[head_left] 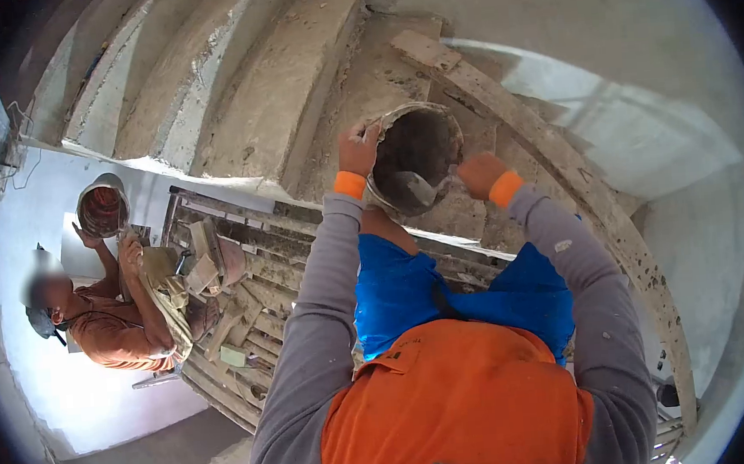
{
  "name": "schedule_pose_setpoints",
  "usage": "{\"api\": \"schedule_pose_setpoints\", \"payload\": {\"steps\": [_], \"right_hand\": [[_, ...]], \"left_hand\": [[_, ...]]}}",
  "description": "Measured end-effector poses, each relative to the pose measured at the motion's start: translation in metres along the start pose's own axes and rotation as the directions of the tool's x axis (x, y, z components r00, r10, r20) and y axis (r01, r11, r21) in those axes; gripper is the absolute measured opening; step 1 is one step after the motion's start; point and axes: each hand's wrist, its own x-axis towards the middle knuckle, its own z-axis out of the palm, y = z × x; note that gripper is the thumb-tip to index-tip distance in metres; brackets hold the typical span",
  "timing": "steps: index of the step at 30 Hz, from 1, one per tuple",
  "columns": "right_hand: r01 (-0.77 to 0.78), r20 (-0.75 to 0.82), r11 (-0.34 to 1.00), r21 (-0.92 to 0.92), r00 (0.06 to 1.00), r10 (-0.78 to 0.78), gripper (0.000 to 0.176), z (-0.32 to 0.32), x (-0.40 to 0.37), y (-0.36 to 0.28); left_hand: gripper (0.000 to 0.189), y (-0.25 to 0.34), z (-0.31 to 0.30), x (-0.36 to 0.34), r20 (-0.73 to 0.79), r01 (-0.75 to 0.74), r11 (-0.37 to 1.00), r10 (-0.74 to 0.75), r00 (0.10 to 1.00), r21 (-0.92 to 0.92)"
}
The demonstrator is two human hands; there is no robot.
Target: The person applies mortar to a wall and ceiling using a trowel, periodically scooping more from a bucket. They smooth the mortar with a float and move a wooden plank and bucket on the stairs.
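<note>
concrete steps [250, 94] with long board [541, 136]

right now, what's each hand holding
Left hand: closed on the bucket at its rim.
Right hand: closed, apparently on a trowel in the bucket.

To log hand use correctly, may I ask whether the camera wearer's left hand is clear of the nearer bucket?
No, the left hand is holding the nearer bucket at its rim.

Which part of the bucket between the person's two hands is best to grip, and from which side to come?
Probably the rim of the bucket, coming from the person's left, where the left hand is. The mouth faces the person, and its round edge lets fingers and thumb pinch the wall.
</note>
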Motion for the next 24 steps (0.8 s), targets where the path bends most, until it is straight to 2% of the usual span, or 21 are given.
{"api": "schedule_pose_setpoints", "payload": {"steps": [2, 4, 5, 7, 8, 10, 11, 13, 14, 17, 18, 19, 20, 21, 22, 23, 24], "right_hand": [[-0.052, -0.007, 0.987, 0.152, 0.999, 0.053, 0.028, 0.008, -0.009, -0.003], [-0.114, 0.036, 0.943, 0.312, 0.993, 0.109, 0.035, 0.007, -0.025, -0.013], [-0.134, 0.010, 0.913, 0.386, 0.990, 0.142, 0.038, 0.024, -0.027, -0.013], [-0.166, -0.025, 0.836, 0.523, 0.977, 0.210, 0.043, 0.080, -0.031, -0.006], [-0.175, -0.027, 0.805, 0.567, 0.973, 0.231, 0.043, 0.076, -0.036, -0.006], [-0.190, -0.024, 0.732, 0.654, 0.962, 0.271, 0.043, 0.068, -0.046, -0.007], [-0.239, -0.023, 0.772, 0.589, 0.950, 0.311, 0.043, 0.066, -0.048, -0.007], [-0.337, -0.037, 0.828, 0.447, 0.918, 0.394, 0.043, 0.063, -0.052, -0.007], [-0.347, -0.031, 0.818, 0.459, 0.914, 0.405, 0.044, 0.060, -0.055, -0.004], [-0.340, -0.032, 0.807, 0.482, 0.914, 0.404, 0.045, 0.050, -0.065, -0.004], [-0.316, -0.050, 0.820, 0.478, 0.922, 0.384, 0.045, 0.057, -0.069, 0.006], [-0.395, 0.257, 0.876, 0.277, 0.909, 0.328, 0.043, 0.034, -0.068, 0.003], [-0.231, 0.039, 0.934, 0.273, 0.972, 0.230, 0.038, 0.051, -0.074, 0.013], [-0.080, -0.182, 0.976, 0.201, 0.976, 0.117, 0.032, 0.070, -0.080, 0.024], [-0.145, 0.054, 0.977, 0.157, 0.989, 0.138, 0.027, 0.043, -0.085, 0.023], [-0.276, -0.079, 0.925, 0.261, 0.949, 0.305, 0.027, 0.017, -0.096, 0.012], [-0.285, -0.106, 0.916, 0.283, 0.940, 0.325, 0.033, 0.020, -0.103, 0.021]], "left_hand": [[0.030, 0.010, -0.003, 0.001, 0.037, 0.079, 0.992, -0.083, 0.996, 0.096], [0.030, -0.002, -0.002, 0.002, 0.019, -0.004, 0.976, 0.000, 1.000, 0.219], [0.031, -0.009, -0.002, 0.006, 0.012, -0.049, 0.958, 0.048, 0.999, 0.281], [0.032, -0.010, -0.004, 0.007, -0.057, -0.017, 0.979, 0.029, 0.998, 0.203], [0.032, -0.011, -0.004, 0.007, -0.092, -0.001, 0.987, 0.016, 0.996, 0.163], [0.032, -0.010, -0.003, 0.006, -0.086, -0.049, 0.962, 0.075, 0.993, 0.269], [0.033, -0.009, -0.003, 0.006, -0.079, -0.076, 0.944, 0.107, 0.991, 0.321], [0.034, -0.003, 0.003, 0.007, -0.060, 0.030, 0.960, -0.014, 0.998, 0.277], [0.034, 0.002, 0.007, 0.011, -0.050, 0.077, 0.965, -0.067, 0.996, 0.251], [0.031, -0.022, 0.010, 0.014, 0.137, -0.017, 0.862, -0.061, 0.989, 0.507], [0.030, -0.016, 0.013, 0.017, 0.030, 0.247, 0.851, -0.294, 0.955, 0.464], [0.032, -0.043, 0.013, 0.009, 0.186, -0.203, 0.630, 0.094, 0.978, 0.750], [0.035, -0.059, 0.017, 0.012, 0.173, -0.199, 0.650, 0.104, 0.979, 0.733], [0.032, -0.072, 0.022, 0.018, 0.124, -0.197, 0.709, 0.154, 0.980, 0.677], [0.027, -0.084, 0.027, 0.020, 0.044, -0.237, 0.703, 0.282, 0.958, 0.670], [0.024, -0.073, 0.026, 0.023, 0.098, -0.189, 0.673, 0.170, 0.980, 0.716], [0.024, -0.064, 0.024, 0.023, 0.086, -0.196, 0.664, 0.195, 0.977, 0.721]]}}
